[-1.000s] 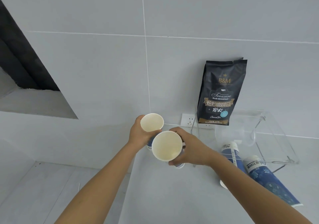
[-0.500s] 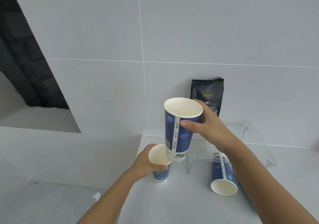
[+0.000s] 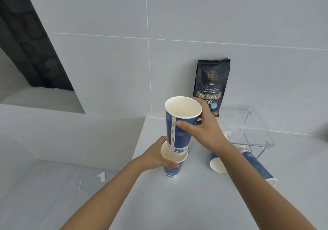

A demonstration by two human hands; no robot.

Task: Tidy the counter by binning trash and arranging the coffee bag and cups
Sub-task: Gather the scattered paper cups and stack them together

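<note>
My right hand (image 3: 202, 130) grips a tall blue paper cup (image 3: 179, 123) upright, its base dipping into the mouth of a second blue cup (image 3: 171, 169). That lower cup stands on the white counter (image 3: 186, 203), and my left hand (image 3: 156, 156) is wrapped around its rim. Two more blue cups lie on their sides to the right, one (image 3: 217, 162) partly behind my right forearm, the other (image 3: 257, 167) further right. A black coffee bag (image 3: 212, 86) stands upright against the tiled wall behind them.
A clear acrylic holder (image 3: 252, 128) lies tipped at the back right of the counter. The counter's left edge drops to a lower ledge holding a small white scrap (image 3: 102, 176). A dark recess (image 3: 30, 52) opens in the wall at upper left.
My right hand lifted its cup above the left one and has now lowered its base into the left cup's mouth. My left hand set its cup down on the counter.
</note>
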